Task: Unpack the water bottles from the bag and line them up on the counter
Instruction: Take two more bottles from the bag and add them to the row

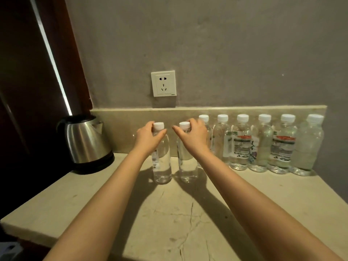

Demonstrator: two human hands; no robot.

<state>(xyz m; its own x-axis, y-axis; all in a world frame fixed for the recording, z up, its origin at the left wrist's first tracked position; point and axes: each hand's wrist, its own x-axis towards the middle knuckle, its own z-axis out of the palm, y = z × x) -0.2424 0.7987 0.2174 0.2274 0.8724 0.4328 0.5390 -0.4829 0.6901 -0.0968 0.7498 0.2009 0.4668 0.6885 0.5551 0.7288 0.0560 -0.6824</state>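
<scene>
Two clear water bottles with white caps stand upright side by side on the beige stone counter (131, 213). My left hand (147, 138) grips the neck of the left bottle (162, 166). My right hand (194, 135) grips the neck of the right bottle (187, 166). Further right, a row of several more capped bottles (261, 146) stands against the low backsplash. The nearest of that row is partly hidden behind my right hand. No bag is visible.
A steel electric kettle (86, 144) sits at the counter's left back corner. A white wall socket (163, 83) is above the backsplash. A dark wooden panel (37, 91) borders the left side. The counter's front edge runs diagonally at lower left.
</scene>
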